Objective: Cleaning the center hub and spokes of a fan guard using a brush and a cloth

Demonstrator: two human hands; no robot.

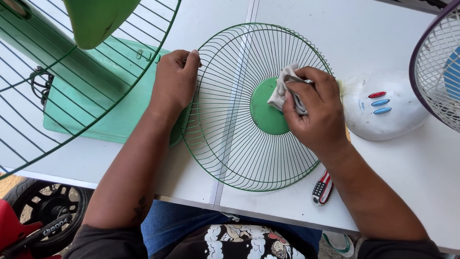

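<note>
A round green wire fan guard (230,144) with a solid green centre disc (266,112) lies flat on the white table (412,168). My left hand (173,84) grips the guard's left rim. My right hand (314,108) presses a crumpled white cloth (283,88) onto the centre disc.
A green fan with its base (96,105) and rear wire guard (57,96) stands at the left. A white fan base with red and blue buttons (381,103) sits at the right, beside another fan's purple-rimmed guard (438,67). A striped screwdriver handle (322,188) lies near the front edge.
</note>
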